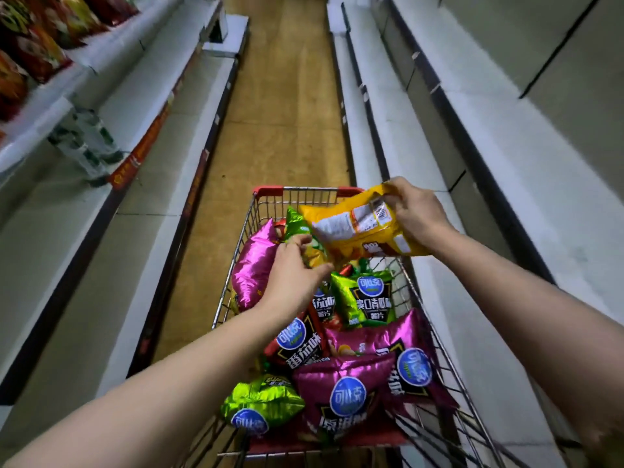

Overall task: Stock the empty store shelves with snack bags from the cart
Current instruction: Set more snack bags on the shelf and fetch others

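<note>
on the far left, white metal store shelves carry a row of red and orange snack bags on the upper tier. below them sits a blurred, plastic-wrapped pack of clear bottles. a brown floor aisle runs up the middle between the two shelf runs.

the silver wire shopping cart with red corner caps stands in the aisle, piled with bags. at its left side a shiny magenta foil snack bag leans against the wire wall. the left hand reaches over it, fingers and thumb curled onto a green foil snack bag that stands near the cart's far end. nearer the camera lie a lime-green foil bag with a blue round logo, red tomato-print bags, dark purple foil bags and a green cucumber-print bag.

over the cart's far right corner, the right hand pinches the top edge of a yellow snack bag. that bag is lifted clear of the pile, its printed back facing up. the two hands are apart, with the yellow bag's lower end just beside the left hand's fingers.

on the right run bare white store shelves.
</note>
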Motion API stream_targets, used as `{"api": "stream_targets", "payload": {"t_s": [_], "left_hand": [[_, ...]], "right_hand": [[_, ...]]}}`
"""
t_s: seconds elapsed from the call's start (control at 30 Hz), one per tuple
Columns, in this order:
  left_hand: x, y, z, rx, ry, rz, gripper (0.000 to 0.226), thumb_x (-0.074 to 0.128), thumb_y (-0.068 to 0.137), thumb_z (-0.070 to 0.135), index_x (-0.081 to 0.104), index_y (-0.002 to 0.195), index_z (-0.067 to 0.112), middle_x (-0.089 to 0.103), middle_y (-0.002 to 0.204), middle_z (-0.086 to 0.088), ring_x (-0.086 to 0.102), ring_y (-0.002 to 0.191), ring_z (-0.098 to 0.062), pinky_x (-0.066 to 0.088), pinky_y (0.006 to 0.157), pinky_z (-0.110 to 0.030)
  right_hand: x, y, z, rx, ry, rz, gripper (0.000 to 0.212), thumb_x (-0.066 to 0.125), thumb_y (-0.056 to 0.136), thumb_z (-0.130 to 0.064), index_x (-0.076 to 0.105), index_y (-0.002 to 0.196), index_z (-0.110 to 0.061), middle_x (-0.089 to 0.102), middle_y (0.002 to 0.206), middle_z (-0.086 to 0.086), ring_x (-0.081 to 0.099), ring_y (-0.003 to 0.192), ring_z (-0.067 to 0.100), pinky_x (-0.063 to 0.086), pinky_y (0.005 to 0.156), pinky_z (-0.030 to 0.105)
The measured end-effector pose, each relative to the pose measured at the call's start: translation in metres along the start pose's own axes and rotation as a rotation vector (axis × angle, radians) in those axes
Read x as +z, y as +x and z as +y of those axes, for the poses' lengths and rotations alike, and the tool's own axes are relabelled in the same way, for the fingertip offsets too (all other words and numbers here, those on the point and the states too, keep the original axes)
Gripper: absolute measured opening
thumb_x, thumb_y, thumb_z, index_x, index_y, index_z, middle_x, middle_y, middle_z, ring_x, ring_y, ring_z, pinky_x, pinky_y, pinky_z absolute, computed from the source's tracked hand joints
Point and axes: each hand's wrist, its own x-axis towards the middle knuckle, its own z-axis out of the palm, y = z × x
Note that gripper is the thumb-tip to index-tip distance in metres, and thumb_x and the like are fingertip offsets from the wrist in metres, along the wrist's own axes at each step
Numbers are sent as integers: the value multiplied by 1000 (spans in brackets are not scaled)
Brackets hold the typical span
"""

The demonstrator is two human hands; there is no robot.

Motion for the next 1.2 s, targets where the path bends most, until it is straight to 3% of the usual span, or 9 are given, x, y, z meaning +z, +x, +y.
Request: {"api": "stream_targets", "payload": {"t_s": [0.17,0.33,0.43,0.6,0.7,0.83,1.0,1.1,1.2], "left_hand": [[-21,-25,47,318,384,-44,109,85,61,37,22,148,18,20,152,-10,16,142,-23,15,117,-37],[-41,-57,66,316,306,-563,107,91,49,38,35,138,25,60,126,5,59,112,-8,45,101,-27],[-50,-75,73,312,298,-666,111,88,42,51,33,136,31,63,120,11,62,107,-7,46,100,-31],[-42,-109,100,458,176,-390,74,86,61,37,45,122,29,67,107,8,64,95,-10,52,86,-31],[-32,-121,115,482,120,-171,75,80,59,50,43,122,33,64,111,5,63,98,-20,52,84,-42],[-8,-154,135,569,277,69,81,69,78,43,24,143,27,44,129,-4,48,118,-27,46,89,-41],[36,-226,139,804,284,0,85,53,92,31,-9,149,21,14,150,-12,17,140,-27,19,113,-31],[49,-270,145,935,116,-150,73,51,87,47,18,148,26,23,145,-7,23,137,-21,20,114,-29],[52,-296,162,882,-165,-182,41,57,86,45,40,122,32,36,125,2,39,123,-13,34,109,-36]], "right_hand": [[-62,-52,-31,-108,213,-138,15,50,94,-8,62,96,-17,58,87,-1,53,82,10,36,65,6],[-109,-104,-61,-237,339,-111,20,50,93,-2,57,92,-21,57,83,-14,53,73,-13,40,75,4],[-138,-134,-74,-273,329,-62,18,48,89,-14,57,89,-30,61,81,-19,56,77,-9,43,77,10],[-173,-169,-88,-235,308,321,36,55,85,-23,55,120,-16,57,113,-3,52,98,-13,35,87,2],[-174,-189,-93,-54,345,639,43,66,84,-30,51,121,-13,52,111,1,50,99,11,39,87,20],[-157,-224,-119,166,819,415,64,69,82,-33,33,131,-16,51,119,1,56,99,11,44,76,19],[-152,-253,-107,138,1155,635,98,91,46,-45,41,127,-21,63,121,5,64,107,25,50,92,49],[-186,-295,-90,170,1213,847,80,86,56,-25,43,122,-11,65,113,9,66,101,26,55,85,42],[-221,-349,-75,87,1184,821,61,77,62,-14,53,118,-4,72,102,7,70,91,22,58,77,35]]}}
